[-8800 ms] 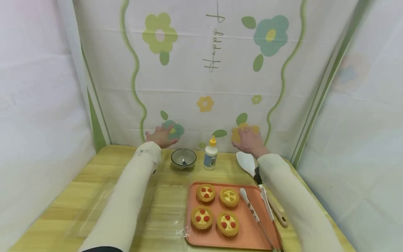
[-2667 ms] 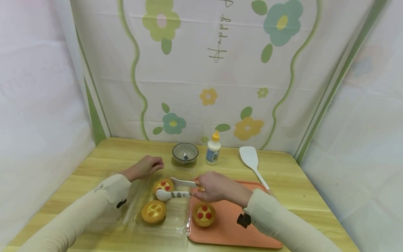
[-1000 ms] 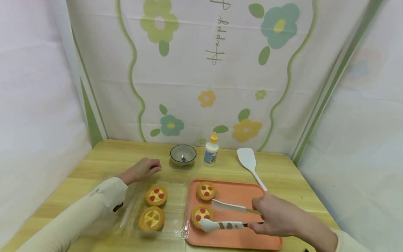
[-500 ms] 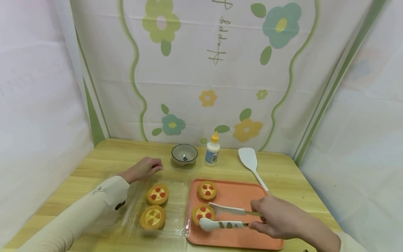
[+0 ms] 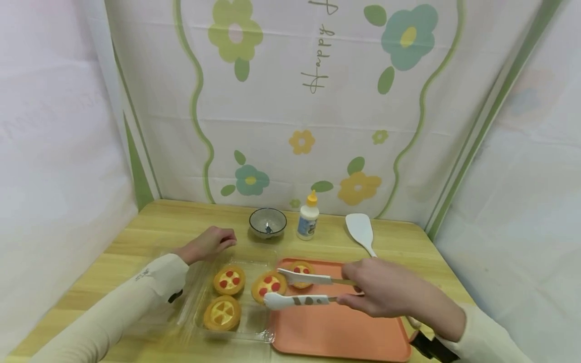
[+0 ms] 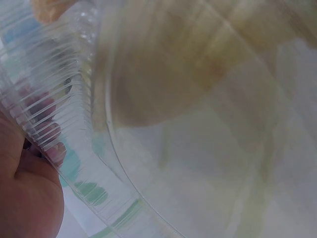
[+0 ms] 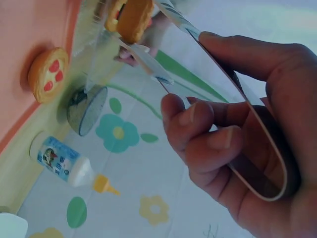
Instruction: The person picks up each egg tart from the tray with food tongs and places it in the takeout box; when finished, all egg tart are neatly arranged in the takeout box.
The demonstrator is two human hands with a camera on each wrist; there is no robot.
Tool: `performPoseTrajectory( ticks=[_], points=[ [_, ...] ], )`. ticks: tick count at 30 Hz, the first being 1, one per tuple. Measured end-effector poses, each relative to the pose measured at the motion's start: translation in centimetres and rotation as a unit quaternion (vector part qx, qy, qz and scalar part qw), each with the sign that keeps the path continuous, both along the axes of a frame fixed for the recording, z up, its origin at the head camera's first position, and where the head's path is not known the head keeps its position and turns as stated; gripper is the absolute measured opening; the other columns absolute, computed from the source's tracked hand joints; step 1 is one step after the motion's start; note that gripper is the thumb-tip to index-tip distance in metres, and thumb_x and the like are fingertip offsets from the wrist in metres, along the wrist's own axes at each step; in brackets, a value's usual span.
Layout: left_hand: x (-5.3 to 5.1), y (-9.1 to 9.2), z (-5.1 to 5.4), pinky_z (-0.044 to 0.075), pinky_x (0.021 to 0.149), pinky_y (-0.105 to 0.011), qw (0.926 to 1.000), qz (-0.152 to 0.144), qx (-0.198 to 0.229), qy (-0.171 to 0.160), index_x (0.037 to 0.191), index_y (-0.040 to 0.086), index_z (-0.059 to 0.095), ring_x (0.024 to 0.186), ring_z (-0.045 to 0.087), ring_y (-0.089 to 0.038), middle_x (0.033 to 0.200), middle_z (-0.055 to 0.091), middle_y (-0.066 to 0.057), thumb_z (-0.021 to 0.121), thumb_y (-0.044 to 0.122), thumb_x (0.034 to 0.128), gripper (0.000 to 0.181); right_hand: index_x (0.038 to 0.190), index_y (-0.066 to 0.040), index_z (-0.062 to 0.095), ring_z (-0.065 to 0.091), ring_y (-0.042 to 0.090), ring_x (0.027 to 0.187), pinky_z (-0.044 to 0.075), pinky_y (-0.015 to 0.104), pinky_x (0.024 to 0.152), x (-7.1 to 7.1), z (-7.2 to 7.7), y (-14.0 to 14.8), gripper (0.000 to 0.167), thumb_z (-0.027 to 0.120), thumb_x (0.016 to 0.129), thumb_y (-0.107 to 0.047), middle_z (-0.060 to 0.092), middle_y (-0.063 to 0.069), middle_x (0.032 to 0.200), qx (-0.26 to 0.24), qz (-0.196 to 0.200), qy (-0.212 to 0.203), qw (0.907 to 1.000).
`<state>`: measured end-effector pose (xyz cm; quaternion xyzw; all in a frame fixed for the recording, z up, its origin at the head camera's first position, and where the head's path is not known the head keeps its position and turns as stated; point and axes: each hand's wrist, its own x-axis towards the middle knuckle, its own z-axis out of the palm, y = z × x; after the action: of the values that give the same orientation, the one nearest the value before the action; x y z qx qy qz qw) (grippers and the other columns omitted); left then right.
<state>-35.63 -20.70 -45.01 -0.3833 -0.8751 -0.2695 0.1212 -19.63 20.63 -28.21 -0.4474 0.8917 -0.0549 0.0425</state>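
Observation:
My right hand (image 5: 386, 287) grips a pair of food tongs (image 5: 304, 301) with white tips. Between those tips an egg tart (image 5: 269, 286) with red pieces on top is held over the right side of a clear plastic box (image 5: 247, 322). Two tarts sit inside the box, one with red pieces (image 5: 229, 280) and a yellow-topped tart (image 5: 222, 312). My left hand (image 5: 209, 244) holds the box's raised clear lid (image 6: 74, 99) by its ribbed edge. Another red-topped tart (image 5: 301, 269) stays on the orange tray (image 5: 340, 333), partly behind the tongs.
Behind the box stand a small bowl (image 5: 268, 223) and a white bottle with a yellow cap (image 5: 308, 219). A white spatula (image 5: 360, 229) lies at the right, its handle partly hidden by my right hand. A flowered cloth (image 5: 290, 101) closes off the back.
Over the last second the tongs have closed on the front tart on the tray, lifted it and carried it left to the box. My left hand keeps its place at the lid.

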Motion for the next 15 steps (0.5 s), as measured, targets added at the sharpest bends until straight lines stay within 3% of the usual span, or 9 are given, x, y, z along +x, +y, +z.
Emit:
performPoseTrajectory(
  ticks=[4,10,15],
  points=[
    [0.0,0.0,-0.1,0.050,0.059,-0.024,1.0000,-0.001,-0.004,0.008,0.085,0.005,0.067,0.064,0.056,-0.003,0.076,0.069,-0.008,0.064,0.003,0.0934,0.008,0.083,-0.015,0.054,0.037,0.000,0.053,0.034,0.019,0.048,-1.2,-0.3,-2.4,0.027,0.063,0.096,-0.037,0.042,-0.012,0.065,0.046,0.002,0.011,0.9989],
    [0.1,-0.1,0.0,0.048,0.057,-0.024,0.9996,-0.008,0.004,0.027,0.084,0.004,0.067,0.061,0.054,-0.001,0.074,0.068,-0.007,0.066,0.002,0.0916,0.007,0.078,-0.015,0.052,0.037,0.003,0.050,0.031,0.021,0.047,-2.7,-0.7,-5.4,0.030,0.066,0.093,-0.038,0.039,-0.010,0.061,0.095,0.031,0.064,0.9929],
    [0.1,-0.1,0.2,0.049,0.058,-0.024,0.9997,-0.004,-0.006,0.023,0.085,0.004,0.067,0.062,0.054,-0.002,0.075,0.069,-0.008,0.065,0.003,0.0925,0.008,0.081,-0.013,0.056,0.041,0.005,0.050,0.035,0.023,0.046,-3.2,-1.0,-7.1,0.031,0.068,0.091,-0.040,0.044,-0.008,0.062,0.131,0.021,0.060,0.9893]
  ],
)
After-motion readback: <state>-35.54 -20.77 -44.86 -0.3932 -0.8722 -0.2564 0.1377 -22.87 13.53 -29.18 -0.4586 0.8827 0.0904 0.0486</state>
